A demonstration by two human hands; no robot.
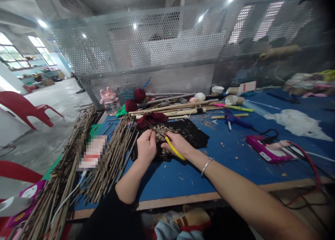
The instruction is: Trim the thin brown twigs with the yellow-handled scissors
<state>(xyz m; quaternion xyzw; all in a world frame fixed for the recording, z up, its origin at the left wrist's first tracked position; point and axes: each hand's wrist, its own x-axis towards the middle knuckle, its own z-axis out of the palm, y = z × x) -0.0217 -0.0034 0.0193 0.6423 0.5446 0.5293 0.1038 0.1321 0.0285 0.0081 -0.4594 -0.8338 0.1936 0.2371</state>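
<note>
Near the middle of the table, my left hand (146, 145) is closed in a pinch; whatever its fingers hold is too small or hidden to make out. Just right of it, my right hand (180, 145) grips scissors with yellow handles (175, 149). Their dark blades point up and left, towards the left fingertips. Beneath both hands lies a black cloth (197, 132) with a heap of pale chips (172, 129) on it. A dark red cloth (155, 118) is bunched at its far edge. Left of my left hand lie many thin brown twigs (112, 156).
A larger twig bundle (62, 177) runs along the table's left side. Rods (170, 111), dark red balls (139, 95) and a blue glue gun (237, 121) lie behind. A purple power strip (269, 149) with cables stands right. A perforated metal screen (162, 51) closes the back.
</note>
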